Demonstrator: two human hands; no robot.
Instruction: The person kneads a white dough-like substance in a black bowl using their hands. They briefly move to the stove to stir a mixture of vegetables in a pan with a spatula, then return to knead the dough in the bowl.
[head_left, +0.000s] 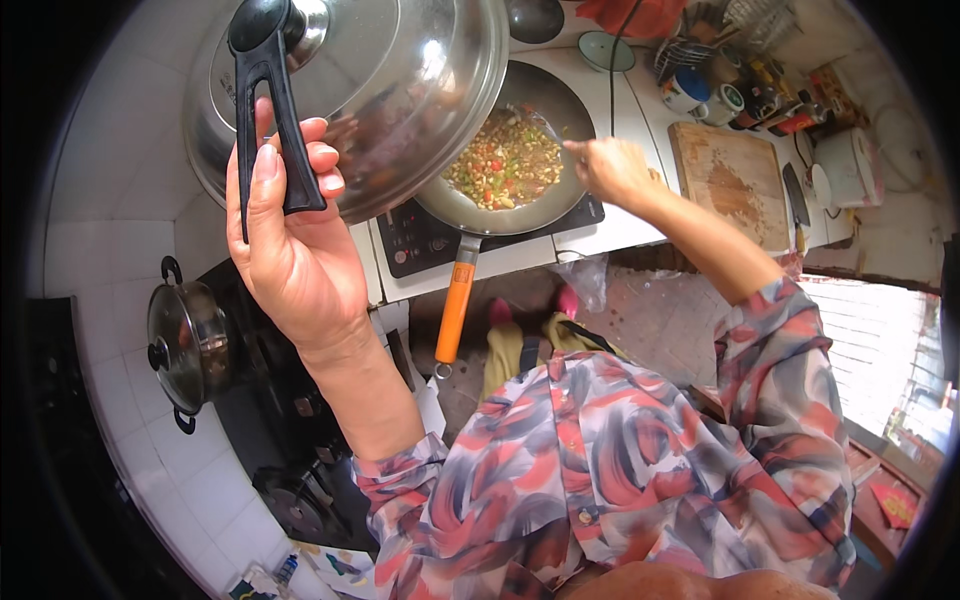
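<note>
My left hand (304, 255) grips the black plastic handle (296, 142) of a large domed metal lid (405, 97). The lid is raised and tilted at the left of the frying pan (566, 90), overlapping the pan's left edge in view. Inside the pan lies a chopped mixture (506, 161) of pale, green and red pieces in some liquid. My right hand (611, 169) is closed at the pan's right rim around a thin utensil, mostly hidden by the fingers; its metal part (553, 133) reaches the food. The pan's orange handle (456, 311) points towards me.
Beneath the pan is a black induction cooktop (405, 247). A wooden cutting board (727, 184) and a knife (795, 195) lie at right, with bottles (757, 105) behind. A lidded pot (191, 345) stands on the left stove. A green-white bowl (606, 51) sits behind the pan.
</note>
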